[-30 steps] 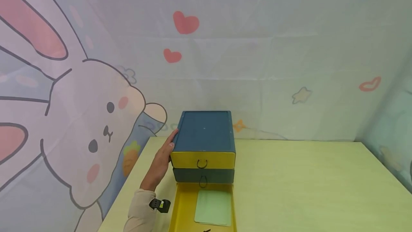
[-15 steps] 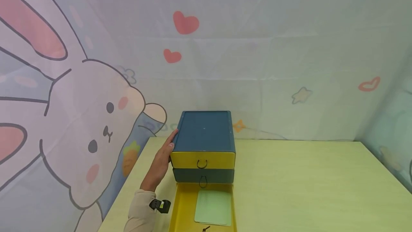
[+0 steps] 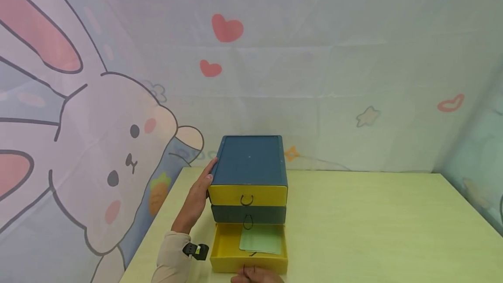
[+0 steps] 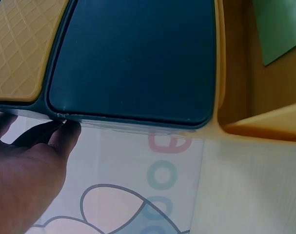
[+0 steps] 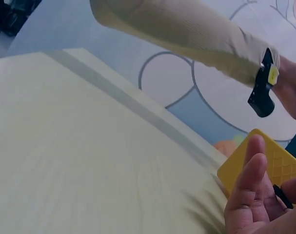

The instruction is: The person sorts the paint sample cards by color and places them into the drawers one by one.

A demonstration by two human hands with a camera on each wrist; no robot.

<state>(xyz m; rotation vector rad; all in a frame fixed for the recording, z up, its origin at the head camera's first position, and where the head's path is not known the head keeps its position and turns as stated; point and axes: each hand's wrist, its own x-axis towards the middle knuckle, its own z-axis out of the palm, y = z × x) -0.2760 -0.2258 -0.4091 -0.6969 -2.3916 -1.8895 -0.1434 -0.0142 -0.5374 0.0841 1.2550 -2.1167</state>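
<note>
A small drawer unit (image 3: 251,160) with a dark blue top stands on the table. Its lowest yellow drawer (image 3: 225,264) is partly pulled out, and pale green sheets (image 3: 260,239) lie inside. My left hand (image 3: 193,202) rests its fairly straight fingers against the unit's left side; in the left wrist view, the fingertips touch that side near a patterned yellow panel (image 4: 21,48). At the drawer's front is my right hand (image 3: 261,276), low in the head view. The right wrist view shows its thumb and fingers pinching the black loop pull (image 5: 283,196).
Above the lowest drawer, the upper yellow drawer (image 3: 225,195) and the dark green middle drawer (image 3: 225,214) are closed, each with a loop. The pale table (image 3: 373,226) extends to the right. A printed cloth (image 3: 314,69) hangs behind.
The lowest drawer has slid inward, bringing its front panel into the head view along with my right hand. The sheets are now partly under the unit. My left hand stays put.
</note>
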